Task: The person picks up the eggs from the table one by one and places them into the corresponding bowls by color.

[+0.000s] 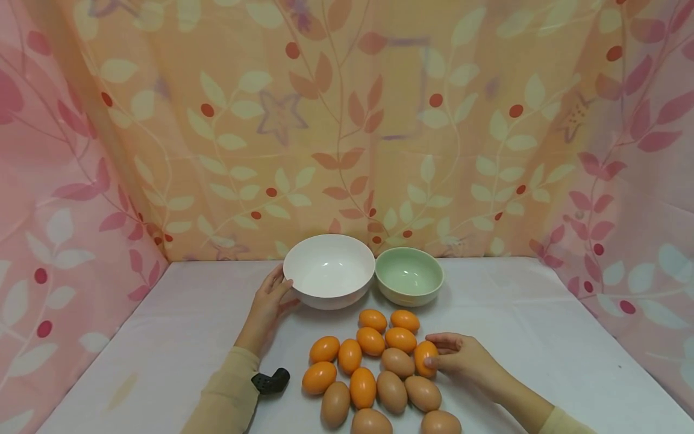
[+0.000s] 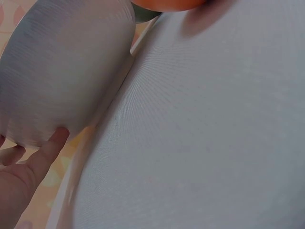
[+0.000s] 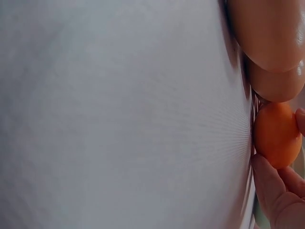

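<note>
at the left, the left hand is reaching from a beige sleeve with a black wrist piece, and it is grasping the left side of a white bowl, its thumb pressing near the rim. this bowl is standing upright near the middle of the far edge of the worktop. in front of it, towards the near edge, a loose cluster is lying: orange eggs are filling mostly its left and far parts, and brown eggs are sitting mostly nearer. the cluster is lying between the two hands, well apart from the left one. behind it, just right of the white bowl, a light green bowl is standing upright, also by the far edge. at the cluster's right side, the right hand is pinching one orange egg between thumb and fingertips, just beside a brown one; whether that egg is resting on the worktop or hanging just above it, i cannot tell.
</note>
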Demonstrator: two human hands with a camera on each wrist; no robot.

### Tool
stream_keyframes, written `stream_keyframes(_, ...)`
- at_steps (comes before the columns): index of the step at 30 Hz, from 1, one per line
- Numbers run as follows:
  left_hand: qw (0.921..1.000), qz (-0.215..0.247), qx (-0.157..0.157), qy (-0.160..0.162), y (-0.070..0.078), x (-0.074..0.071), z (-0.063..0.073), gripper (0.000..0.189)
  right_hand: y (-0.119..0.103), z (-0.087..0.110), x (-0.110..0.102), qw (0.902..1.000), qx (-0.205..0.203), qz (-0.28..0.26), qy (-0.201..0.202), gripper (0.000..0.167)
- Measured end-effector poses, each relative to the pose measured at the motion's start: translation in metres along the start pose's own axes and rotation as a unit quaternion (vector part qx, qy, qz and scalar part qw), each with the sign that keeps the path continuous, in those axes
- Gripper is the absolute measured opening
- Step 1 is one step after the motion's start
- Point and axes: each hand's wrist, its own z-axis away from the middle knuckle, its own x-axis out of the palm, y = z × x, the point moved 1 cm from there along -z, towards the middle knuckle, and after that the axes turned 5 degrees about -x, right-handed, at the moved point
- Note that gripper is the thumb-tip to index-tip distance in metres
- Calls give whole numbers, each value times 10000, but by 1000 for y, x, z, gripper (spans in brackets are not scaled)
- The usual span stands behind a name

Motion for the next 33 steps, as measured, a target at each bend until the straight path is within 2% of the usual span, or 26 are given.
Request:
stream_keyframes(11, 10000, -9, -28, 11, -1, 0, 0, 63, -1, 0, -1, 9999, 49, 30, -111, 58)
stream_keyframes(25, 10000, 40, 5, -73, 1, -1, 3, 64, -4, -1, 0, 9996, -99, -44, -272, 59)
stream_keyframes(33, 9998, 169, 41, 0, -2, 1, 0, 61, -2, -1, -1, 9999, -10, -39, -162, 59)
